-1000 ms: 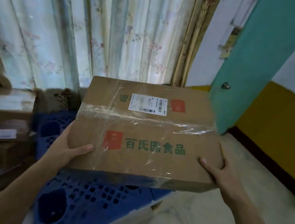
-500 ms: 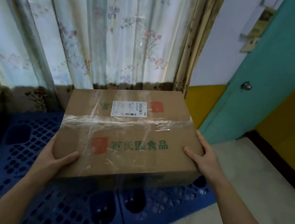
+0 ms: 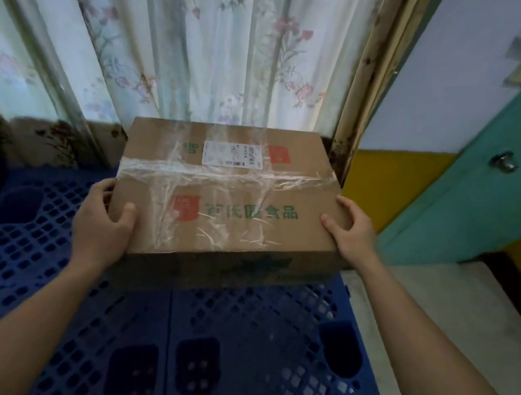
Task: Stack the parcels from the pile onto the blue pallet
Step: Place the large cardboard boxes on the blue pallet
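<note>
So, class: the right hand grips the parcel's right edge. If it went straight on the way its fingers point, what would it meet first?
The right hand would meet the cardboard parcel itself, since it already touches it; past that, the floral curtain, though depth is unclear.

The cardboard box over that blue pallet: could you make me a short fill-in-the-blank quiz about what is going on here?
1. The cardboard box is held by ____ hands, the left hand and the right hand.
2. Below the box lies a plastic pallet coloured ____.
3. Behind the box hangs a floral ____.
4. The door with the round knob stands to the ____ of the box.

Missing words: two; blue; curtain; right
</note>
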